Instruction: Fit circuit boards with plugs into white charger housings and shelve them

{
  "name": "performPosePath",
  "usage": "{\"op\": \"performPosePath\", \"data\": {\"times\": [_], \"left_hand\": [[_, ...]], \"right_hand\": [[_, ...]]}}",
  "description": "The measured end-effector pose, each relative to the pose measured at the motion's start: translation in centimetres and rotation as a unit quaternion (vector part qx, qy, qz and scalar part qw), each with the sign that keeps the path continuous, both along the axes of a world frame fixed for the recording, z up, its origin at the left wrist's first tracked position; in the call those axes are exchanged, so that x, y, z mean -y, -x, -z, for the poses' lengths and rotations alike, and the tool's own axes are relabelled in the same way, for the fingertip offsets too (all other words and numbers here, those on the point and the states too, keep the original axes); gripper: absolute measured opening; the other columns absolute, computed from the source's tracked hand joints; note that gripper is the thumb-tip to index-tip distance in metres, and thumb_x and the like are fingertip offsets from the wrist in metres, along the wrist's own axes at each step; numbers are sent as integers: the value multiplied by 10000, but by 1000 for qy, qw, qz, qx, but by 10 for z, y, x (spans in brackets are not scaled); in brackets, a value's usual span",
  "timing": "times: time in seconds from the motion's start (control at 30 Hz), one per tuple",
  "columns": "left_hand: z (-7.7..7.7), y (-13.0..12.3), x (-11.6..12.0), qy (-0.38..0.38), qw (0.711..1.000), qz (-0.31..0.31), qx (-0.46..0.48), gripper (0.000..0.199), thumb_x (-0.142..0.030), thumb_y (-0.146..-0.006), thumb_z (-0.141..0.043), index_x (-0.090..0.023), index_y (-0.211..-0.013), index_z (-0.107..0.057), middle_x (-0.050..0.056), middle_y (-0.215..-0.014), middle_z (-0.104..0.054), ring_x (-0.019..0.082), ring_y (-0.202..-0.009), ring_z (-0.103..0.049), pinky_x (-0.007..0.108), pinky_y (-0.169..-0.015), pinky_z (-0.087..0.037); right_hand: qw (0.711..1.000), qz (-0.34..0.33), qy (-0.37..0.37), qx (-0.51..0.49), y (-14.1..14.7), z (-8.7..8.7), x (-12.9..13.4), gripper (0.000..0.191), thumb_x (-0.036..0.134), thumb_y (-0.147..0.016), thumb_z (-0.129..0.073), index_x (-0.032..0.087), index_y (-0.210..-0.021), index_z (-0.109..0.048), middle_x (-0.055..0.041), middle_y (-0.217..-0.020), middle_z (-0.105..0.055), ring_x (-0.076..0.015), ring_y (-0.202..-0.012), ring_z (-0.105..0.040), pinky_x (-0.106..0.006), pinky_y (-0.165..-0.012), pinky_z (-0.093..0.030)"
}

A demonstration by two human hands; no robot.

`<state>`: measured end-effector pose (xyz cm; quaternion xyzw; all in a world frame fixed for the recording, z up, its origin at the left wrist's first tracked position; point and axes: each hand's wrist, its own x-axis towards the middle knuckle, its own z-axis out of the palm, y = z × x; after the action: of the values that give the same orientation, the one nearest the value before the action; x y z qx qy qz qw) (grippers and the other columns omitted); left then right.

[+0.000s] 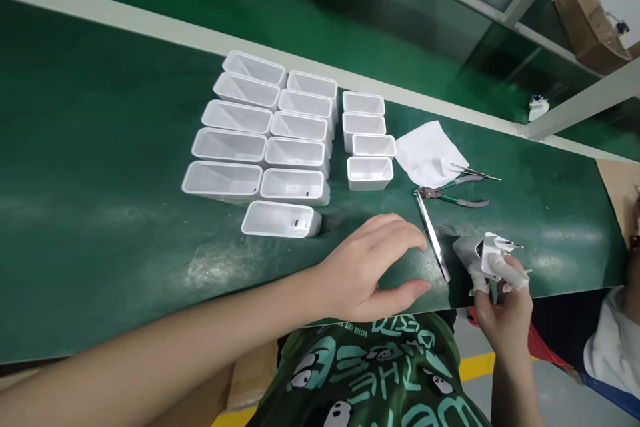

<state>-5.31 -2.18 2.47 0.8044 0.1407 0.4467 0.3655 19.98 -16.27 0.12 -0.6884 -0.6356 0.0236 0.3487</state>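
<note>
My left hand (377,267) rests over the green table with its thumb and fingers apart and nothing between them. Just right of its fingertips lies a pair of metal tweezers (434,240). Beside the table's front edge, my right hand (505,293) grips a white plastic case (467,252). White wrappings cover some of that hand's fingertips. A dark spot shows at the case's opening, and thin pointed metal sticks out to the right; what it belongs to is partly hidden. Green-handled pliers (450,195) lie beyond the tweezers, near a white cloth (430,153).
Open white plastic boxes (227,180) stand in rows left of centre, with several smaller ones (370,173) to their right. Another thin pointed tool (475,171) lies by the cloth. A pale rail (150,27) borders the table's back. Another person's sleeve (607,340) appears at right.
</note>
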Motion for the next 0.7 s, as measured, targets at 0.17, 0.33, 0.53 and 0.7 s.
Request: {"op": "performPosePath", "data": {"times": [0.17, 0.33, 0.53, 0.7], "left_hand": [[3, -2, 2, -23, 999, 25, -20, 433, -362, -927, -612, -147, -1271, -461, 171, -1185, -646, 248, -1118, -621, 391, -943, -533], [6, -2, 4, -71, 997, 28, 7, 599, -461, -935, -590, -128, -1394, -397, 207, -1290, -605, 253, -1226, -578, 389, -994, -523], [7, 0, 5, -47, 998, -21, 22, 560, -396, -919, -635, -128, -1374, -446, 182, -1226, -622, 246, -1177, -605, 370, -979, -550], [6, 0, 5, -43, 999, -23, 20, 550, -417, -918, -631, -157, -1366, -447, 170, -1208, -609, 252, -1150, -614, 383, -960, -558]], "right_hand": [[965, 69, -22, -251, 36, -23, -2, 493, 178, -847, -692, 261, -1294, -501, -129, -1213, -601, -251, -1047, -661, -361, -786, -589], [798, -49, 91, -593, 77, -46, -16, 284, 383, -933, -610, 297, -1202, -631, -80, -1136, -716, -215, -912, -735, -267, -645, -626], [631, -78, 162, -755, 87, -48, -33, 148, 378, -867, -708, 314, -996, -740, 9, -1014, -775, -139, -854, -750, -197, -772, -617], [689, -55, 166, -703, 90, -48, -33, 237, 447, -870, -686, 290, -1046, -709, -21, -982, -760, -178, -826, -740, -267, -720, -639]]}}
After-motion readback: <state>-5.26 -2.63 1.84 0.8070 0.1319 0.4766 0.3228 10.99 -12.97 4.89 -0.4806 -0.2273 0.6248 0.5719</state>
